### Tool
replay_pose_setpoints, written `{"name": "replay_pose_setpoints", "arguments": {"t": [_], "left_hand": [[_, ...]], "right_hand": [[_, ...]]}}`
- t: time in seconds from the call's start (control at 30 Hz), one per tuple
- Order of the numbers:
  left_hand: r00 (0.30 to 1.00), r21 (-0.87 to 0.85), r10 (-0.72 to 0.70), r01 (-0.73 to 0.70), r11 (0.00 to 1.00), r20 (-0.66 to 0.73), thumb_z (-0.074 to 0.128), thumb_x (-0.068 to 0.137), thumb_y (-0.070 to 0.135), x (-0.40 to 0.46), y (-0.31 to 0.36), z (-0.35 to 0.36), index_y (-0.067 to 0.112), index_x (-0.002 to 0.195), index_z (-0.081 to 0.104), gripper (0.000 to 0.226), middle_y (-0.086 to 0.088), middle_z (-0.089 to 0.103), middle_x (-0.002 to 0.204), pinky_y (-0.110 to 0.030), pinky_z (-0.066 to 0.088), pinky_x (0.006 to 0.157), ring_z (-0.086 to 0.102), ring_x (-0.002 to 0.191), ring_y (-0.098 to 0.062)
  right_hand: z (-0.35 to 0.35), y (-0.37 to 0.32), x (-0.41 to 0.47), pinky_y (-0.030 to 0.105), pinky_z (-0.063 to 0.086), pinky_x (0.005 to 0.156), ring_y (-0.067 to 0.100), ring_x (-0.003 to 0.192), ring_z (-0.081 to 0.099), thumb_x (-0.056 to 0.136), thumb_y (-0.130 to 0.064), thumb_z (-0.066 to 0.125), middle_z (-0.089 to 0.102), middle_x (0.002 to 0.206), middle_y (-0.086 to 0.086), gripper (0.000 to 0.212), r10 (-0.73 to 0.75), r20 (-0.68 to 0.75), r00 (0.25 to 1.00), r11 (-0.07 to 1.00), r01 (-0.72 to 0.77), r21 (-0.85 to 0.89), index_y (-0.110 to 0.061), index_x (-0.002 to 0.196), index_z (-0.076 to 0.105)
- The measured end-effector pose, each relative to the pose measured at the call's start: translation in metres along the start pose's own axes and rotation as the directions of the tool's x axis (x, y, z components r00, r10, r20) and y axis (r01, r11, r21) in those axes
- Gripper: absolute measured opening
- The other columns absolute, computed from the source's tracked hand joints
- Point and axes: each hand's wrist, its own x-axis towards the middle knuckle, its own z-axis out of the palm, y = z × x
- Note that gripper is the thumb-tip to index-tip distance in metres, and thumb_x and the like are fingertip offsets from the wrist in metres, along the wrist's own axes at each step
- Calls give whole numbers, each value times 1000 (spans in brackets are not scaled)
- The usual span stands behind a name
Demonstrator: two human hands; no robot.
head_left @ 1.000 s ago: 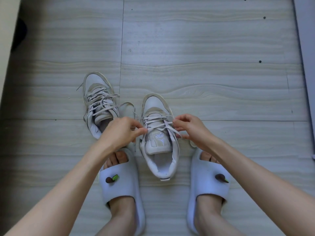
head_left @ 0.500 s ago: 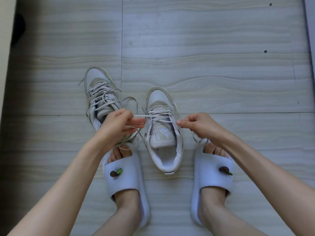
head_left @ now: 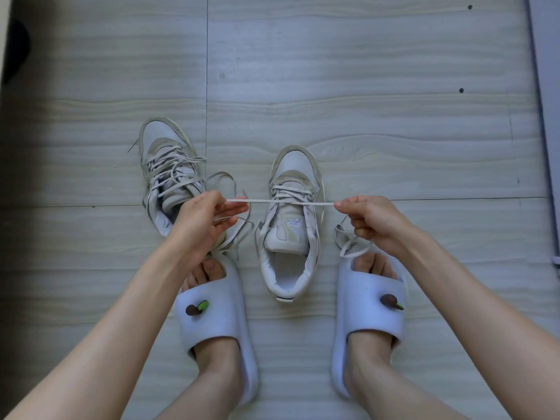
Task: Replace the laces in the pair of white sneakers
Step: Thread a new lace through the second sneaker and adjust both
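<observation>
Here, on the tiled floor (head_left: 363, 71), a white sneaker (head_left: 169, 174) is sitting on the left, with its loose laces (head_left: 224, 183) spilling out to its right side. Just beside it, the left hand (head_left: 206, 221) is pinching one end of a lace (head_left: 281, 201) between thumb and fingers (head_left: 235, 209). The lace is stretching straight and tight across the second white sneaker (head_left: 292, 219), which is standing in the middle with its toe pointing away from the person. The right hand (head_left: 372, 219) is pinching the other end of that lace, with its fingers curled in. More lace is hanging down from this hand and curling on the floor by the toes. Near the bottom, two feet are wearing pale slides, the left slide (head_left: 218, 316) and the right slide (head_left: 368, 310), one on each side of the middle sneaker. Each slide is carrying a small brown and green charm on top.
</observation>
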Motion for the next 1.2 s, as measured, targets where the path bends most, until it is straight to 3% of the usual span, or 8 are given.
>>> {"name": "replay_pose_setpoints", "arguments": {"t": [0.23, 0.33, 0.43, 0.53, 0.67, 0.77, 1.03, 1.2], "left_hand": [[989, 247, 35, -70, 966, 144, 50, 94, 15, -3, 9, -15, 10, 79, 59, 19, -3, 66, 75, -24, 48, 69, 64, 66, -12], [976, 429, 86, -167, 888, 202, 56, 91, 23, -10, 21, -17, 14, 82, 67, 17, 1, 62, 70, -19, 44, 67, 59, 64, -5], [938, 583, 212, -337, 739, 273, 57, 89, 27, -19, 35, -5, 15, 78, 67, 20, 12, 61, 60, -5, 40, 61, 54, 60, 2], [894, 546, 281, -438, 714, 349, 53, 91, 25, -30, 46, 7, 11, 74, 62, 24, 15, 57, 53, -5, 40, 62, 50, 57, 0], [856, 492, 321, -500, 713, 405, 62, 86, 25, -35, 45, 16, 15, 74, 58, 15, 3, 52, 60, -13, 40, 58, 46, 57, -7], [863, 470, 342, -493, 732, 373, 69, 82, 23, -27, 38, 14, 19, 72, 44, 28, 9, 38, 54, -27, 33, 56, 34, 55, -15], [659, 696, 598, -683, 222, 456, 56, 92, 20, -21, 17, 14, 13, 99, 57, 10, 10, 36, 50, -14, 31, 55, 41, 53, -4], [548, 763, 672, -646, -38, 497, 43, 96, 24, -14, 3, 19, 9, 109, 53, 22, -2, 55, 78, -38, 43, 57, 55, 69, -32]], "right_hand": [[-21, 4, 0, 13, 14, 33, 2, 36, 18, 91, -17, 55, 28, 47, -8, 17, 40, 59, 997, 999, -42, 26, -14, 75, 56], [-40, -9, -5, 13, 28, 38, 4, 41, 36, 95, -24, 52, 47, 58, -2, 23, -113, -68, 991, 972, 96, -212, -8, 83, 64], [-34, -22, -7, 9, 43, 66, 0, 73, 60, 93, -21, 54, 67, 88, 2, 19, -342, -22, 940, 794, 276, -543, -8, 95, 68], [-2, -37, -8, 17, 32, 90, 13, 114, 52, 88, -21, 62, 62, 118, 1, 27, -458, 146, 877, 572, 416, -707, -13, 114, 64], [47, -38, -8, 18, 34, 89, 11, 112, 53, 86, -24, 65, 61, 119, -3, 42, -402, 368, 838, 493, 537, -684, -18, 126, 55], [60, -31, -2, 26, 33, 71, 21, 99, 57, 92, -19, 51, 67, 103, 3, 23, -485, 216, 847, 449, 454, -770, -17, 110, 65], [52, -44, -5, 14, 37, 59, -6, 53, 50, 92, -4, 40, 55, 65, -7, 26, -583, -97, 807, 761, 500, -414, -16, 93, 63], [48, -65, -11, 16, 44, 58, 1, 52, 49, 94, -3, 43, 51, 62, -4, 21, -651, -111, 751, 754, 623, -207, -16, 92, 59]]}}
